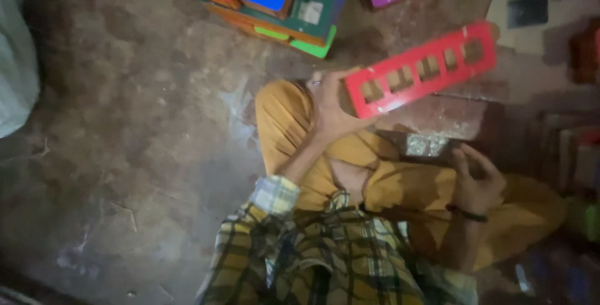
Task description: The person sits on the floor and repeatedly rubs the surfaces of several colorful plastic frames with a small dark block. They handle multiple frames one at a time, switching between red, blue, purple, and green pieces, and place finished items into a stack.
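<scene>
- The left hand [331, 108] grips one end of a long red frame [422, 69] with a row of square holes.
- The frame's long axis runs from the hand, near the raised knee, up to the far right, its free end higher.
- The right hand [476, 180] rests on the right leg, fingers curled; I cannot tell whether it holds anything.
- A stack of coloured frames [281, 5] lies far off on the floor [137, 124].

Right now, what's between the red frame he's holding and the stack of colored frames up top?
In the head view, only bare, stained floor lies between the red frame in the left hand and the stack.
</scene>
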A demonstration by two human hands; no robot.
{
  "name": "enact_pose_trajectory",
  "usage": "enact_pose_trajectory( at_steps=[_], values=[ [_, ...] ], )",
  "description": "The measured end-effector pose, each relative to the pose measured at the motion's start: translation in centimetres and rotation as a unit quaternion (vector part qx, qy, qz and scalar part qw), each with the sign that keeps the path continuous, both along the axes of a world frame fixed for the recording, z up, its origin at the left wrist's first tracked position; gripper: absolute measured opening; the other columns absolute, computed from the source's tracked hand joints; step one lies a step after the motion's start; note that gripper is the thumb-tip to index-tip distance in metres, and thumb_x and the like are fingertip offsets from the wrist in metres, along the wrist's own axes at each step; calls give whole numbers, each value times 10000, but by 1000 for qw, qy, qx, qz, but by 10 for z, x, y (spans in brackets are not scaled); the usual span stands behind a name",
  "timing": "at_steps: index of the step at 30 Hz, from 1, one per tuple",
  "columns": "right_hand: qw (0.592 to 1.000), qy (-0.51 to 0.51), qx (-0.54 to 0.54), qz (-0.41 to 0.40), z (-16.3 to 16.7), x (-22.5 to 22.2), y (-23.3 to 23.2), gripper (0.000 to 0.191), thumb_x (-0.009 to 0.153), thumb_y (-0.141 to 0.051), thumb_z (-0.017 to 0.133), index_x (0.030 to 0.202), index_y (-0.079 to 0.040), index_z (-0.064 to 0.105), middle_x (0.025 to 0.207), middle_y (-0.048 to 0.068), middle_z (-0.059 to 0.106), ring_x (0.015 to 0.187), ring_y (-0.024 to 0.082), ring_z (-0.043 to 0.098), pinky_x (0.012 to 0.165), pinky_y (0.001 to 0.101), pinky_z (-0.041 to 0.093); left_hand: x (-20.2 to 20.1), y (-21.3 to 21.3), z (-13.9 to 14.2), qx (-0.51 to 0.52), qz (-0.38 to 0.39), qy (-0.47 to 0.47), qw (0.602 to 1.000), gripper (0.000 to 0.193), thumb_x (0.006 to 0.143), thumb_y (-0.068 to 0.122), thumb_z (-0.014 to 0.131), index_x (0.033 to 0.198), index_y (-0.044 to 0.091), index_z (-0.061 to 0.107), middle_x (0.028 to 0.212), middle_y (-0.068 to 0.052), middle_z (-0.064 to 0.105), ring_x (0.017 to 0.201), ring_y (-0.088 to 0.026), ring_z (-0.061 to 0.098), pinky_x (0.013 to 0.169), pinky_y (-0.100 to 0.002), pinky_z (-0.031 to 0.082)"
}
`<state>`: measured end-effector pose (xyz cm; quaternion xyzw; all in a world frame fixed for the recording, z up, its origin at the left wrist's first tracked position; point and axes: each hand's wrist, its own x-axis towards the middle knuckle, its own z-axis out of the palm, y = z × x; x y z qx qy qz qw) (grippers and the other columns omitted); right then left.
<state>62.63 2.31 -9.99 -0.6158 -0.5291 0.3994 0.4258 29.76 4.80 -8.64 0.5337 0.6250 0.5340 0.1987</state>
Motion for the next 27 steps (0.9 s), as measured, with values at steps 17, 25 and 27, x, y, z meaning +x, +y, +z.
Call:
enact_pose_trajectory(
  at_steps=[17, 25, 27],
  values=[
    [982, 143, -58, -112, -36, 13, -6, 294, 941, -102, 805, 1185, 37, 719, 1083, 104, 727, 925, 149, 687, 846, 315, 604, -43, 86, 61, 49, 436, 168, 883, 988, 717, 411, 887, 1475, 39, 375, 1392, -212, 450, 1265, -390, 438, 1075, -534, 356],
    [989, 110, -64, -71, -58, 28, -8, 305, 975, -116, 767, 1225, 40, 688, 1129, 70, 722, 1003, 143, 664, 893, 280, 558, 27, 85, 40, -5, 13, 87, 996, 670, 878, 325, 808, 1425, 135, 471, 1439, -128, 586, 1382, -288, 529, 1199, -463, 414],
    [979, 179, -55, -78, -61, 35, -11, 280, 1010, -86, 757, 1248, 43, 686, 1113, 63, 704, 991, 148, 650, 880, 283, 551, 42, 125, 23, -1, -15, 94, 995, 841, 811, 312, 822, 1501, 70, 407, 1493, -177, 513, 1418, -350, 482, 1205, -495, 390]
  ],
)
